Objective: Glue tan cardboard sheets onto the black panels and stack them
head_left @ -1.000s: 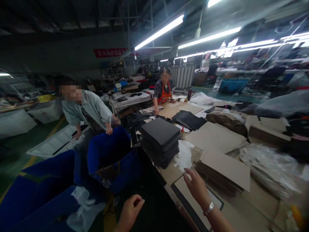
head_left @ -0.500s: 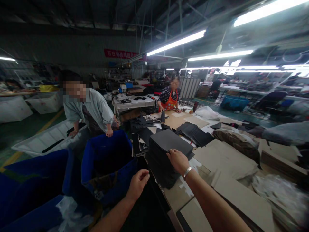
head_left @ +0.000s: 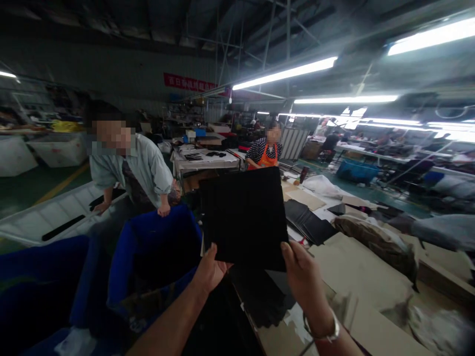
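A black rectangular sheet is raised upright in front of me, over the worktable. My left hand grips its lower left corner, thumb on the near face and fingers beneath. At the lower right corner my right hand pinches the edge; a metal band is round that wrist. Below the sheet, a stack of black pieces lies at the table's near edge, its top partly hidden. More dark sheets are spread behind my right hand.
Blue bins stand at the left. Beyond them a person in a light shirt leans on a bin rim. Across the table is a person in an orange apron. Beige boards and plastic wrap lie at the right.
A black sheet has come up off the stack and now stands upright between both hands. My left hand, previously holding nothing, has closed on its corner. The view has shifted slightly.
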### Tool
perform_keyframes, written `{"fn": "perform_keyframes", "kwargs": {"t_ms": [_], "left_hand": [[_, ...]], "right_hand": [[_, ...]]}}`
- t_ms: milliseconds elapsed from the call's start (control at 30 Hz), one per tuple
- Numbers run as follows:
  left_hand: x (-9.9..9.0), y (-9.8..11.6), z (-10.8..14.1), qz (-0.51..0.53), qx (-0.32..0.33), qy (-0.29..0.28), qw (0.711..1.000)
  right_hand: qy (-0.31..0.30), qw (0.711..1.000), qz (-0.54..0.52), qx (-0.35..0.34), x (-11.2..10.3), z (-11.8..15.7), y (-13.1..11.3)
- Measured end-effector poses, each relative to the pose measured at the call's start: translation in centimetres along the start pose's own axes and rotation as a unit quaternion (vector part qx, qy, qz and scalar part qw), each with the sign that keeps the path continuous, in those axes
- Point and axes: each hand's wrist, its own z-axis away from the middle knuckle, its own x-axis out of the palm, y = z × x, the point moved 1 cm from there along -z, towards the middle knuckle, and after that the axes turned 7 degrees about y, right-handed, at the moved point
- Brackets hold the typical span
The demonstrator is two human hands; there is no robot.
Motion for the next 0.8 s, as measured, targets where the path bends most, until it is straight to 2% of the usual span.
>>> {"fn": "perform_keyframes", "kwargs": {"t_ms": [67,133,200,333,500,600,700,800], "left_hand": [[-2.5,2.6,0.6,-0.015,0.023,0.049,0.998],[-5.4,4.4,1.6,-0.057,0.040,0.095,0.993],[-8.2,5.4,2.9,-0.085,0.042,0.128,0.987],[-12.4,6.1,5.1,-0.091,0.071,0.197,0.974],[-15.7,8.2,5.7,-0.095,0.092,0.269,0.954],[-17.8,10.3,5.0,-0.105,0.090,0.267,0.954],[-20.4,12.9,3.4,-0.133,0.081,0.260,0.953],[-23.6,16.1,1.1,-0.172,0.065,0.261,0.948]], "right_hand": [[-0.081,0.986,-0.109,0.093,4.0,1.2,0.9],[-0.157,0.950,-0.203,0.178,7.9,2.7,2.2],[-0.214,0.908,-0.264,0.244,11.0,4.2,3.1],[-0.288,0.827,-0.331,0.352,15.5,6.6,3.3],[-0.358,0.729,-0.386,0.437,20.3,7.1,1.3],[-0.367,0.707,-0.388,0.462,24.4,6.3,0.4],[-0.383,0.703,-0.376,0.467,29.5,5.5,-0.3],[-0.419,0.700,-0.371,0.443,34.7,5.1,-1.3]]}}
